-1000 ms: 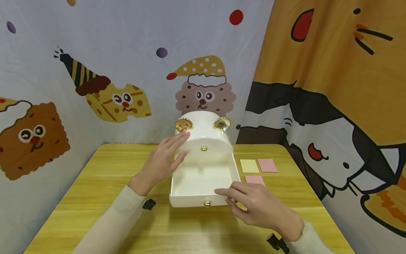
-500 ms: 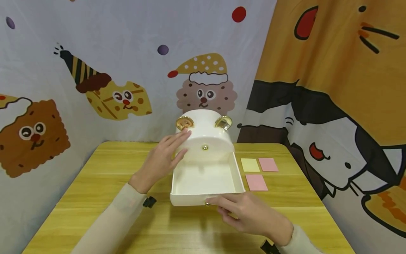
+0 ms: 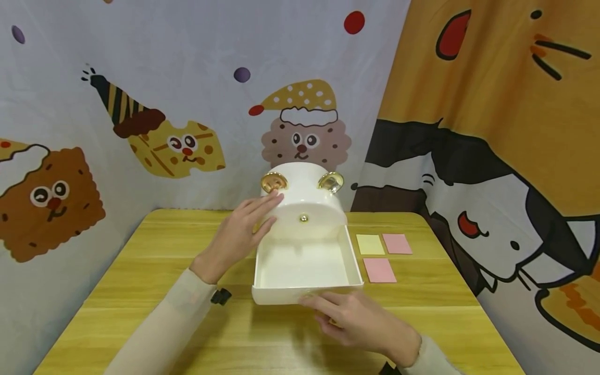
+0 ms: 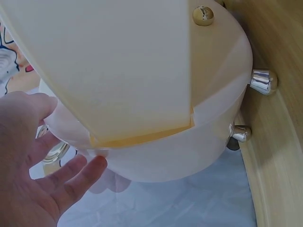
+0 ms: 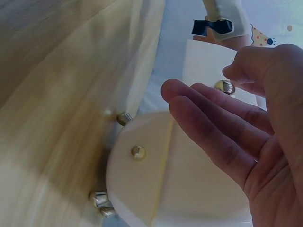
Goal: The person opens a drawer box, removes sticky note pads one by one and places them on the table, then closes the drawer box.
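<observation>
A white rounded storage box (image 3: 302,183) with gold ears (image 3: 330,182) stands on the table. Its drawer (image 3: 276,296) is pulled far out toward me and has nothing inside. My left hand (image 3: 236,232) rests its straight fingers on the box's left side, below the left gold ear (image 3: 274,182). At the drawer's front is my right hand (image 3: 349,317). In the right wrist view the drawer's gold knob (image 5: 225,87) lies close to the thumb tip, other fingers extended; no firm grip shows. That knob is hidden in the head view. Another gold knob (image 3: 303,218) marks the front above.
Right of the drawer lie a yellow sticky-note pad (image 3: 370,244) and two pink ones, a far pad (image 3: 397,244) and a near pad (image 3: 379,270). Gold feet (image 4: 263,81) hold the box off the wooden table (image 3: 187,323). Cartoon-printed curtains (image 3: 187,78) hang behind.
My right hand has moved left and down from the drawer's right front corner to its knob. My left hand has stayed on the box, and the drawer has not visibly moved.
</observation>
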Action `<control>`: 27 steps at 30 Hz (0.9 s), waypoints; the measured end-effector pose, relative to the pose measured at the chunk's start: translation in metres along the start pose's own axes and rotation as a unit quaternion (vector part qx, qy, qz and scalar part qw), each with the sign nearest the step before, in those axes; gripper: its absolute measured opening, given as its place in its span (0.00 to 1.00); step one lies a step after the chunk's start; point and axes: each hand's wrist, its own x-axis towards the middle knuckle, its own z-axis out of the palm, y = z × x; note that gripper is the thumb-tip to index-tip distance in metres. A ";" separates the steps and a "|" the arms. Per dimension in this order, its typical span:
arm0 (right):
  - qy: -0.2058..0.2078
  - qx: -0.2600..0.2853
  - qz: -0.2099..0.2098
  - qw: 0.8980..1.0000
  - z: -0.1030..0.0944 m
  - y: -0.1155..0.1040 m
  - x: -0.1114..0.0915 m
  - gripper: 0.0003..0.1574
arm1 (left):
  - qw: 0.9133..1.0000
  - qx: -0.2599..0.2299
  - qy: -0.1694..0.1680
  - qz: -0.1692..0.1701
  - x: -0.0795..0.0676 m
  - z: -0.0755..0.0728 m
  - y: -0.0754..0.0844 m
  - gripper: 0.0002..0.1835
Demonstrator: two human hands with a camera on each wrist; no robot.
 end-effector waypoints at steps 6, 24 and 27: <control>0.000 -0.011 0.008 1.000 0.006 0.001 -0.002 0.45 | 1.000 -0.008 0.007 0.003 0.003 -0.002 0.001 0.30; 0.007 -0.011 0.037 0.999 0.013 0.002 0.000 0.35 | 1.000 -0.012 0.013 -0.001 0.004 -0.003 -0.001 0.29; 0.015 -0.018 0.030 0.999 0.012 0.003 0.001 0.32 | 1.000 -0.015 0.014 -0.002 0.005 -0.002 0.000 0.29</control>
